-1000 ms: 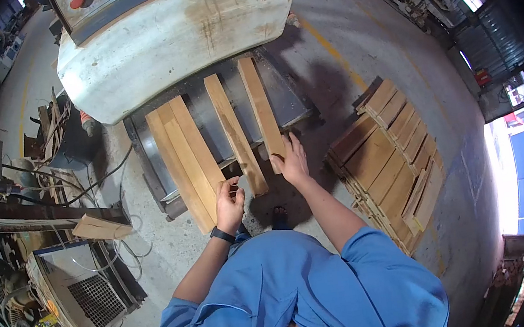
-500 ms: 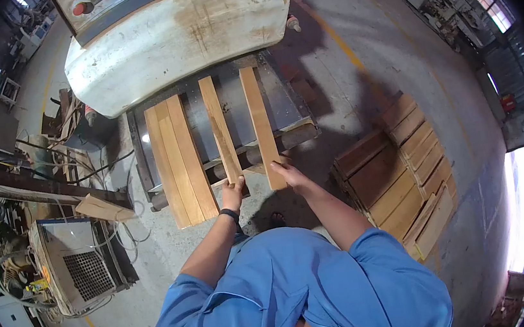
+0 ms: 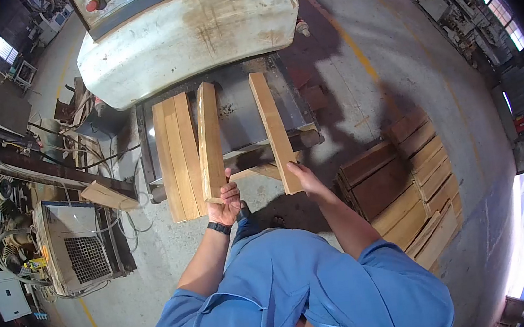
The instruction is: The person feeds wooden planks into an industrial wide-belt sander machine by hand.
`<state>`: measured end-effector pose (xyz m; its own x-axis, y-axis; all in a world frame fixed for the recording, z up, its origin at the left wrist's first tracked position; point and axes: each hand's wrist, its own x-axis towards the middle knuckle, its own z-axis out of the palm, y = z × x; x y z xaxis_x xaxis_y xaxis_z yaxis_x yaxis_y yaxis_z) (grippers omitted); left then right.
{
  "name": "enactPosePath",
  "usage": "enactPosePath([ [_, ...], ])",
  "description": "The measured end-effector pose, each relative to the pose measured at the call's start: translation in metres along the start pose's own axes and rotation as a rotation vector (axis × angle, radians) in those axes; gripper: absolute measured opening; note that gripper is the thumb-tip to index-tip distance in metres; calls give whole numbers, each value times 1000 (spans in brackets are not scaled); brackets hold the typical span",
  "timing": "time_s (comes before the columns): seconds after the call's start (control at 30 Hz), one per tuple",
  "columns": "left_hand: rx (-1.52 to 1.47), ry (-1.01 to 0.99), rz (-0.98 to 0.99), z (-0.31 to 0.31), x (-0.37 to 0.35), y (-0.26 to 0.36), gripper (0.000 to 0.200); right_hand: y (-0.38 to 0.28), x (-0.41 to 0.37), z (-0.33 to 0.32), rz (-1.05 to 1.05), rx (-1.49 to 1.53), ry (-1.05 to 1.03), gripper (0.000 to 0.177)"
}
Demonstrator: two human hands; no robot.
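Observation:
My left hand is closed round the near end of a wooden board, which is tilted so that a pale, rough edge shows along its left side. My right hand grips the near end of another wooden board from its right side. Both boards point away from me over the dark machine table. Left of them, several boards lie side by side on the table, their near ends overhanging its front edge. The left board's near end comes close to these boards.
Beyond the table stands a machine with a stained white hood and a control panel. At the right, stacked boards sit low by the floor. A boxy unit with a grille and hoses stands at the left.
My left hand has turned palm-up, rolling its board and shifting it left toward the boards lying side by side. The right board has moved slightly right in view.

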<state>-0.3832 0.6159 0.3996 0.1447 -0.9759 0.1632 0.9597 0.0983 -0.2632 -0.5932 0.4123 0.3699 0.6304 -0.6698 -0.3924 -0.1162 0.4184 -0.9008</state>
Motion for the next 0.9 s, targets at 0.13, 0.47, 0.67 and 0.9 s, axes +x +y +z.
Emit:
enactPosePath([
  [0.13, -112, 82, 90, 8, 2, 3, 46, -14, -10, 6, 10, 146, -159, 54],
  [0.47, 7, 188, 214, 29, 12, 8, 57, -43, -6, 37, -375, -1071, 383, 79],
  [0.67, 209, 387, 285, -12, 4, 34, 54, -33, 9, 45, -495, -1327, 305, 83],
  [0.9, 369, 330, 148, 33, 11, 16, 65, 10, 58, 1, -333, -669, 268, 72],
])
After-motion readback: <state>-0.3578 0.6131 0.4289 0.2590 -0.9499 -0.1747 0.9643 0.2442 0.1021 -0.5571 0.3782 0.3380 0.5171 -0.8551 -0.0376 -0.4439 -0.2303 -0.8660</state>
